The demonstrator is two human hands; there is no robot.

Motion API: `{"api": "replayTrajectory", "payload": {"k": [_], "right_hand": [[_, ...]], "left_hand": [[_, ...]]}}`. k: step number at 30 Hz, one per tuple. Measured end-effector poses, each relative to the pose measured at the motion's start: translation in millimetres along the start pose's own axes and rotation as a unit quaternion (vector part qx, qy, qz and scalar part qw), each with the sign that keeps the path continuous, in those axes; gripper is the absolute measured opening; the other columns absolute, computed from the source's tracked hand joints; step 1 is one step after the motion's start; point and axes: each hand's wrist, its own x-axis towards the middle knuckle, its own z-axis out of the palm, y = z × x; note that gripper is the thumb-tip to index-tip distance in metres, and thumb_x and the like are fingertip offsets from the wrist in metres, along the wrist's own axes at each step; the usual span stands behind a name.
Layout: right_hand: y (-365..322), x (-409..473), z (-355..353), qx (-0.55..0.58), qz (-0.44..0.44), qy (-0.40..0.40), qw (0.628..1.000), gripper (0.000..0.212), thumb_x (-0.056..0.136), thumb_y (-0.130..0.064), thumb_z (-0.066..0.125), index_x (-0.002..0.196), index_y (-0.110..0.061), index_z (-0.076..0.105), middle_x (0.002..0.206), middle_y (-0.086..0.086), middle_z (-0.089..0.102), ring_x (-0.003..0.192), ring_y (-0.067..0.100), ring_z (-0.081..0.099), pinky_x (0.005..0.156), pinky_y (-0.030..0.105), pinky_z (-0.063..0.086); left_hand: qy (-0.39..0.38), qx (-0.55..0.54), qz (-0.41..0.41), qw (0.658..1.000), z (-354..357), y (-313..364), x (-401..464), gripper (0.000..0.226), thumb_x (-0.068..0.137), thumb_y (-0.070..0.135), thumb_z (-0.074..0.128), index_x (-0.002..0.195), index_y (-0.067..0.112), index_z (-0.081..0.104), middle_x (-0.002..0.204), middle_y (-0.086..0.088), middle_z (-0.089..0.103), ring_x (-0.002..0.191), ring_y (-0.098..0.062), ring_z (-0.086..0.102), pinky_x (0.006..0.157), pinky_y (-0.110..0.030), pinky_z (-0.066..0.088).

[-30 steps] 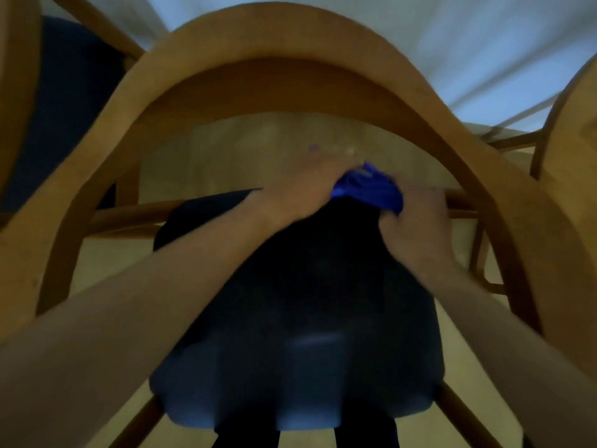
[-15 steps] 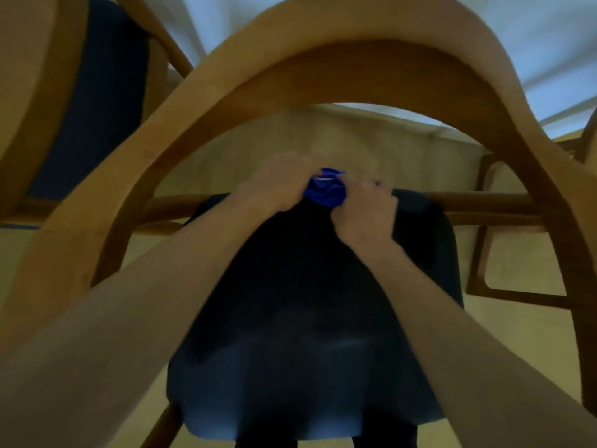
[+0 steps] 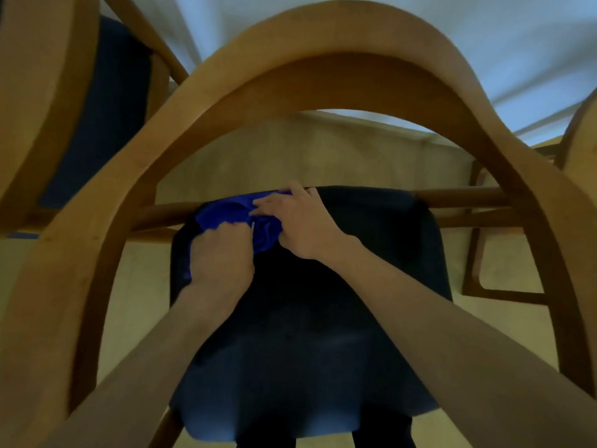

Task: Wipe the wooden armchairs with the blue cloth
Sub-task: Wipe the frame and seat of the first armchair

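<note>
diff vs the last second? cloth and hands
Both hands slid the blue cloth leftward along the seat's front edge toward the wooden rail; the cloth spread out more. Left hand and right hand keep gripping it. The armchair and seat cushion stayed put.

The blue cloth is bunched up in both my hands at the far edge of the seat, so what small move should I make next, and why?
Probably slide the blue cloth leftward along the wooden rail beside it. Both the left hand and the right hand grip the cloth, bunched at the dark seat cushion's far edge, touching the rail, so the wood is the nearest surface to wipe.
</note>
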Motion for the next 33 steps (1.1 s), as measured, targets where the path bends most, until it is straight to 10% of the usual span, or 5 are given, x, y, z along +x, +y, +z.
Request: {"api": "replayTrajectory", "payload": {"k": [3,9,15,26,33], "right_hand": [[30.2,-39.9,6.4,0.004,0.012,0.028,1.000,0.062,0.084,-0.009,0.060,0.139,-0.035,0.052,0.152,-0.019,0.040,0.135,0.020,0.031,0.097,0.037,0.030],[99.3,-133.7,18.3,0.110,0.195,0.255,0.941,0.066,0.073,0.011,0.065,0.133,-0.017,0.062,0.143,0.001,0.055,0.131,0.028,0.047,0.112,0.041,0.036],[157.4,-168.6,23.9,0.151,0.278,0.271,0.909,0.063,0.078,0.014,0.063,0.136,-0.010,0.057,0.143,0.005,0.054,0.133,0.027,0.047,0.114,0.041,0.035],[65.5,-251.5,72.9,0.258,0.355,0.226,0.870,0.047,0.072,0.009,0.070,0.114,-0.012,0.070,0.120,0.001,0.066,0.117,0.017,0.052,0.102,0.024,0.039],[139.0,-199.1,12.2,0.314,0.329,0.387,0.802,0.031,0.094,-0.005,0.053,0.124,-0.006,0.059,0.120,0.000,0.064,0.112,0.003,0.059,0.099,0.019,0.045]], "left_hand": [[0.026,-0.048,0.025,0.998,6.5,27.7,-26.7,0.031,0.084,0.008,0.058,0.114,0.015,0.059,0.100,-0.004,0.064,0.086,-0.025,0.064,0.060,-0.034,0.043],[0.066,-0.131,0.172,0.974,0.8,125.6,7.4,0.052,0.094,0.007,0.045,0.144,0.022,0.043,0.150,-0.004,0.041,0.140,-0.024,0.035,0.112,-0.040,0.027],[0.092,-0.113,0.284,0.948,-2.7,220.8,47.6,0.042,0.095,0.009,0.049,0.134,0.022,0.056,0.146,-0.002,0.047,0.139,-0.028,0.035,0.115,-0.042,0.024],[-0.042,-0.111,0.353,0.928,44.3,164.2,-72.1,0.055,0.073,0.002,0.074,0.125,0.020,0.064,0.129,0.000,0.063,0.126,-0.028,0.053,0.097,-0.043,0.042],[0.117,-0.157,0.332,0.923,-10.2,228.4,9.1,0.041,0.084,0.004,0.054,0.123,0.013,0.062,0.130,-0.007,0.061,0.126,-0.025,0.051,0.110,-0.045,0.035]]}}
